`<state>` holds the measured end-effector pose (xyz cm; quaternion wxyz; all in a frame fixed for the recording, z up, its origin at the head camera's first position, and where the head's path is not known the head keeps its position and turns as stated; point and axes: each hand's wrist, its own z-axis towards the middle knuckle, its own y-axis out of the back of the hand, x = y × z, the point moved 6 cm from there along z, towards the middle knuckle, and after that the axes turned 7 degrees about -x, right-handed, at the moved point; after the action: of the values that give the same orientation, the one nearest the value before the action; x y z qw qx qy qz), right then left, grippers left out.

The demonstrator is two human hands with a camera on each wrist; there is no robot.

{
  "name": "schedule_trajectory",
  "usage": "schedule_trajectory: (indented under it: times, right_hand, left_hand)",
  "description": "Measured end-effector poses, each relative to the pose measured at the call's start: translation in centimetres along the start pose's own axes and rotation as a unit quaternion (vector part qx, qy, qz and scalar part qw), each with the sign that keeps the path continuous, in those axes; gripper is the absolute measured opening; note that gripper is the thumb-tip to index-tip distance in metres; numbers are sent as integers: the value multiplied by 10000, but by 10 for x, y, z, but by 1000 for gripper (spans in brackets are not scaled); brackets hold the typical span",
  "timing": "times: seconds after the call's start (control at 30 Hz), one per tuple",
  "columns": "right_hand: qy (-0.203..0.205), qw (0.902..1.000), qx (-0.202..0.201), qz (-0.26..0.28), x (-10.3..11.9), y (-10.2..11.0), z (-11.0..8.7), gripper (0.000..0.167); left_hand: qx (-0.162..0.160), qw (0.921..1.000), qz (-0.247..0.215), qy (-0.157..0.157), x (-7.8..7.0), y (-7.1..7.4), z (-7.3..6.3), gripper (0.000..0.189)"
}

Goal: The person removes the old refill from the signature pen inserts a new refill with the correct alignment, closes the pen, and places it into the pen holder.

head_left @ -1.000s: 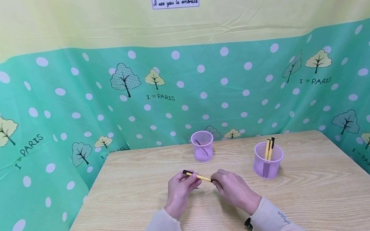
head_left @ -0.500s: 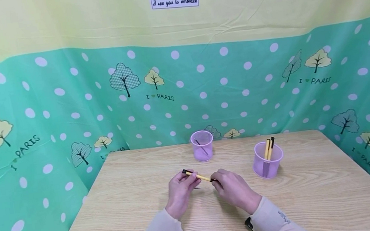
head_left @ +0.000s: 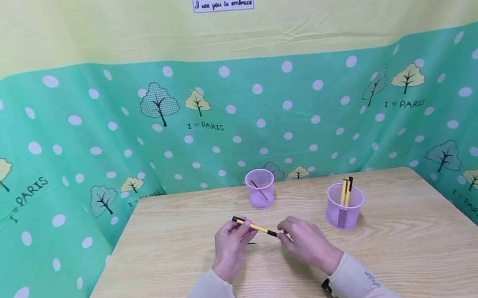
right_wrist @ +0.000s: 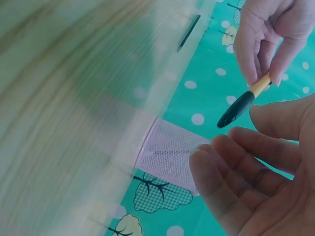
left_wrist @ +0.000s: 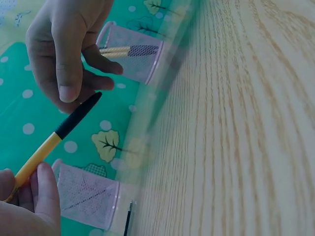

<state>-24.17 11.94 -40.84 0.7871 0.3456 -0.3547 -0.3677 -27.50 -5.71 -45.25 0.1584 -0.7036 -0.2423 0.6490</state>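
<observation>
A yellow ballpoint pen (head_left: 259, 227) with black ends slants between the two hands above the table. My left hand (head_left: 231, 244) pinches its yellow barrel between thumb and fingers. At the black grip end, my right hand (head_left: 306, 242) hovers with loosely bent fingers. In the right wrist view the right thumb (right_wrist: 280, 118) stands apart from the fingers and nothing lies between them. The pen's black end (left_wrist: 78, 115) points at the right fingertips in the left wrist view. A thin dark stick like a pen refill (right_wrist: 189, 33) lies on the table near the left hand, partly hidden in the head view.
A purple mesh cup (head_left: 261, 204) with one thin dark stick inside stands at the table's back. Further right, a wider purple mesh cup (head_left: 336, 215) holds yellow pens with black ends. A polka-dot curtain (head_left: 237, 134) hangs behind the wooden table (head_left: 412, 247).
The right hand has let go of the pen's black end and drawn slightly right, so more of that end shows. The left hand still holds the pen.
</observation>
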Motion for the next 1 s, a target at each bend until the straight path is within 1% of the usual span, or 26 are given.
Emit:
schedule_trajectory:
  times: [0.23, 0.4, 0.5, 0.7, 0.83, 1.0]
  right_hand:
    - [-71, 9998, -52, -164, -7, 7, 0, 16]
    - [-50, 9999, -86, -85, -14, 16, 0, 18]
    - [-71, 9999, -112, -41, -21, 22, 0, 19]
    - [-175, 9992, -214, -305, -36, 34, -2, 20]
    - [-194, 9988, -286, -359, -44, 39, -3, 23]
    - [-275, 9986, -389, -227, -52, 46, -4, 25]
  left_hand:
    - [92, 9999, -17, -107, -5, 0, 0, 11]
    - [-40, 10000, 33, -38, -5, -1, 2, 12]
    - [-45, 9999, 93, -83, -6, -2, 2, 13]
    - [-33, 9998, 58, -169, -9, -2, 4, 14]
    - [-68, 9998, 63, -200, -10, -3, 5, 22]
    - [-66, 9998, 108, -181, -10, -5, 6, 31]
